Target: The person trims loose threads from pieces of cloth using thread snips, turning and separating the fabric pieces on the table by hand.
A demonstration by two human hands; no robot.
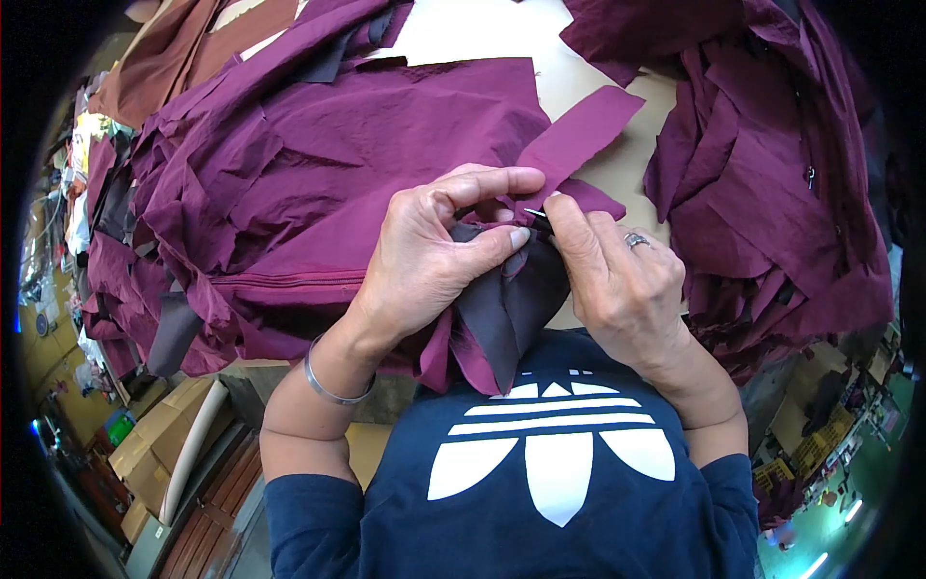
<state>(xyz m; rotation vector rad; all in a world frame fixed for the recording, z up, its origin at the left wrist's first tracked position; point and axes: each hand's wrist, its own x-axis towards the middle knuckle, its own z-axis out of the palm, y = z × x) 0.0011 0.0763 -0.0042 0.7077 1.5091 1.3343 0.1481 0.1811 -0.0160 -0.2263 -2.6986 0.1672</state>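
My left hand (424, 241) pinches the gathered edge of a maroon fabric piece with a dark grey side (497, 318), thumb on top and index finger stretched above. Close beside it, my right hand (617, 280) is closed around a small pointed metal tool (537, 213). Only its thin tip shows, at the cloth by my left thumb; the rest is hidden in the fingers, so its kind cannot be told. A maroon strip (584, 135) sticks out beyond the hands. The held fabric hangs down in front of my shirt.
A large maroon garment piece with a zipper (289, 280) spreads over the pale table (463, 29) on the left. More maroon fabric (762, 164) is heaped at the right. Brown cloth (183, 58) lies at the far left. Cardboard boxes (164, 444) stand below the table.
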